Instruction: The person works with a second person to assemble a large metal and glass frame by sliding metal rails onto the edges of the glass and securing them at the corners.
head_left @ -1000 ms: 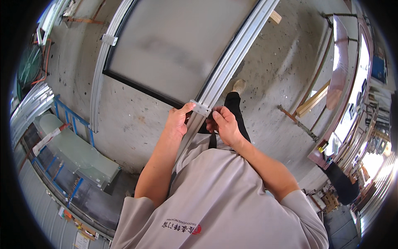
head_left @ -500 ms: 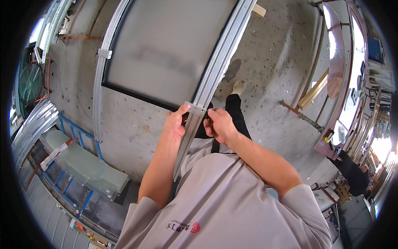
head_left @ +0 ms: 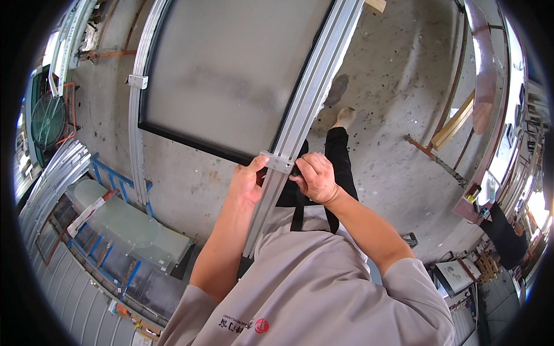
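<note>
A small silver metal bracket sits across a long aluminium rail beside a frosted glass panel with a black edge strip. My left hand grips the bracket's left end, its thumb on top and the fingers curled beneath. Closed at the other end is my right hand, fingers bent around a small dark piece that I cannot make out. A similar bracket sits on the parallel left rail.
Frosted glass sheets lie on a blue frame at lower left, near stacked aluminium profiles and a green fan. Wooden bars and a long table stand at right. Another person is at far right.
My right hand has turned at the bracket, its knuckles now higher and its fingers curled over. My left hand keeps its grip. The whole view has shifted slightly.
</note>
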{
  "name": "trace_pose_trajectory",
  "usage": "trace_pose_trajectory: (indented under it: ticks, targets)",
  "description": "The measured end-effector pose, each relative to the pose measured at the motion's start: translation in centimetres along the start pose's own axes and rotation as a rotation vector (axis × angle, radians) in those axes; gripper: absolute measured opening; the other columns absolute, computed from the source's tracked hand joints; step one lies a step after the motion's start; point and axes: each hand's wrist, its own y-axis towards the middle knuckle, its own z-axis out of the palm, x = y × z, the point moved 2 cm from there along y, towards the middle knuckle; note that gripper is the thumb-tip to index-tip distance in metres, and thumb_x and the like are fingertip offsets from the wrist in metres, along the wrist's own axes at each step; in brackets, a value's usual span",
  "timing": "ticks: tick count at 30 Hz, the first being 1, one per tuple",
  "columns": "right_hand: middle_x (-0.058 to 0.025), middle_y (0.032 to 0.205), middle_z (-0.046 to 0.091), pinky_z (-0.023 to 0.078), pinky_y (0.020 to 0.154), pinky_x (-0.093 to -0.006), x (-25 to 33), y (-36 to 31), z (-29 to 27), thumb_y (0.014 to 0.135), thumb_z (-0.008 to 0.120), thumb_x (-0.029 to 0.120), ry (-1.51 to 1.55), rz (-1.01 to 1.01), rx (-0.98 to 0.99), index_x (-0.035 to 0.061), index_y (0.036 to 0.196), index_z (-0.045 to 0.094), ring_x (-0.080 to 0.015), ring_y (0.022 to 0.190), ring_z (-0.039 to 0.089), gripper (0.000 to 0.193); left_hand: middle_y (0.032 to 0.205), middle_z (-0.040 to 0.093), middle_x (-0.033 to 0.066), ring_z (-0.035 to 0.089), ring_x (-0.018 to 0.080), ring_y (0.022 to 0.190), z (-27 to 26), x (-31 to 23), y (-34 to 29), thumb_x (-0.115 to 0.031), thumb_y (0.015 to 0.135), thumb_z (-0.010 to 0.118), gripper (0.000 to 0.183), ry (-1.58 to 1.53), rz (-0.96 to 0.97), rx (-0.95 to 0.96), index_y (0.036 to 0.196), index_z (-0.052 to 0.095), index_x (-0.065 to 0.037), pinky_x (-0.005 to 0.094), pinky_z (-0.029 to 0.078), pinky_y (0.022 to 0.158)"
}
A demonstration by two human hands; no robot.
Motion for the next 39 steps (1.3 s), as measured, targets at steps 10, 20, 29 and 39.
trace_pose_trajectory:
  ticks: [10, 20, 29, 39]
  targets:
    - [-0.0161, 0.072, 0.053, 0.044, 0.056, -0.0385, 2.3, -1.2, 1.3, 0.086, 0.056, 0.012, 0.333, 0.47, -0.148, -0.0008, 0.087, 0.056, -0.034, 0.062, 0.053, 0.013, 0.091, 0.067, 0.0076, 0.063, 0.0219, 0.082, -3.2, 1.5, 1.1, -0.023, 0.083, 0.065, 0.022, 0.094, -0.005, 0.02, 0.095, 0.063, -0.005, 0.0394, 0.052, 0.076]
    - [0.0014, 0.06, 0.044, 0.037, 0.052, -0.0264, 4.2, -1.4, 1.4, 0.098, 0.047, 0.028, 0.546, 0.922, -0.082, 0.0011, 0.074, 0.052, -0.0075, 0.059, 0.039, 0.036, 0.092, 0.067, 0.0091, 0.065, 0.0249, 0.083, -2.9, 1.3, 1.2, -0.024, 0.075, 0.072, 0.035, 0.116, -0.026, 0.027, 0.101, 0.063, -0.003, 0.0409, 0.054, 0.073]
    - [-0.0025, 0.061, 0.048, 0.04, 0.057, -0.0345, 4.5, -0.8, 0.7, 0.098, 0.042, 0.036, 0.442, 1.012, 0.003, -0.0026, 0.081, 0.054, -0.0151, 0.061, 0.045, 0.044, 0.091, 0.067, 0.0108, 0.066, 0.0259, 0.08, -3.2, 1.8, 2.1, -0.021, 0.075, 0.07, 0.033, 0.074, -0.063, 0.059, 0.1, 0.062, -0.002, 0.04, 0.055, 0.068]
    - [-0.0011, 0.056, 0.047, 0.032, 0.044, -0.0304, 5.2, 0.8, 1.0, 0.094, 0.046, 0.039, 0.658, 1.514, -0.121, 0.0016, 0.074, 0.058, -0.0114, 0.048, 0.039, 0.044, 0.093, 0.063, 0.0135, 0.064, 0.0284, 0.08, -3.6, 2.2, 2.9, 0.0, 0.07, 0.071, 0.038, -0.044, -0.039, -0.017, 0.105, 0.057, 0.005, 0.0453, 0.056, 0.069]
